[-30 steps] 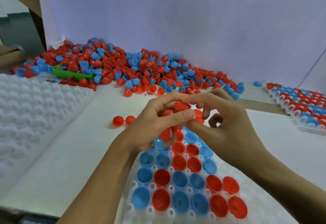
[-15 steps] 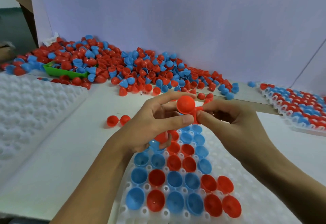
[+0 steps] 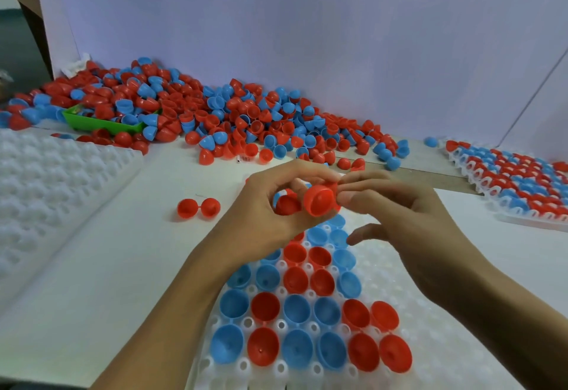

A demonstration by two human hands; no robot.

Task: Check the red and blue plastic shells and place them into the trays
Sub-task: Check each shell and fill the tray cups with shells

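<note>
the white tray nearest holds rows of blue and red shells, hollows up, its right side unfilled. above it the right hand pinches a red shell by the rim, hollow toward the camera; best to turn it slowly before seating it. the left hand curls around more red shells. farther off lie a joined red pair and the loose heap.

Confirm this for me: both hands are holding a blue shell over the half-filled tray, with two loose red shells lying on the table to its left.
Not quite. In the head view the shell pinched between the left hand and right hand is red, not blue. The rest stands: it is over the half-filled tray, with two loose red shells on the table to its left.
</note>
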